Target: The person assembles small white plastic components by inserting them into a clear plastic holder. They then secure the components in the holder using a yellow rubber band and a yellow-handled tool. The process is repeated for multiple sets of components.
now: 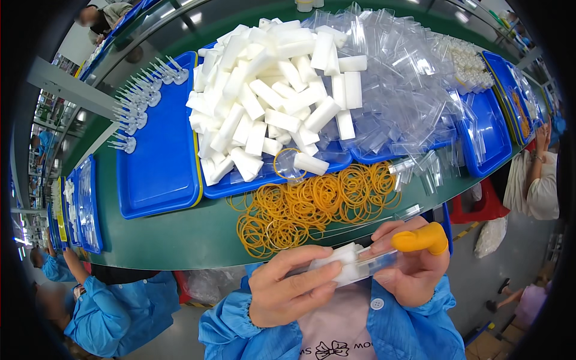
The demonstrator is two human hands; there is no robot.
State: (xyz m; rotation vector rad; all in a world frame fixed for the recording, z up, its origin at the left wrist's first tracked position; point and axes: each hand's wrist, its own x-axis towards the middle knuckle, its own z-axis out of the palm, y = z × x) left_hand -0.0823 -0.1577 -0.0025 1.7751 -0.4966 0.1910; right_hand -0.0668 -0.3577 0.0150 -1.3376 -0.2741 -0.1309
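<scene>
In front of my chest my left hand (289,289) pinches a white foam block (346,255). My right hand (420,276), with a yellow finger cot (418,240) on one finger, grips a clear plastic sleeve (381,263). The two pieces overlap between my hands; how far the foam sits inside the sleeve I cannot tell. Just beyond lies a spread of yellow rubber bands (318,210) on the green table (174,240). Behind it rise a heap of white foam blocks (264,96) and a heap of clear plastic sleeves (396,78).
At the left, a blue tray (159,174) carries clear pieces with thin stems (135,108) along its rim. Small whitish parts (462,63) are piled at the far right near another blue tray (489,129). A co-worker's blue sleeve (108,318) is at the lower left; a red stool (483,204) stands right.
</scene>
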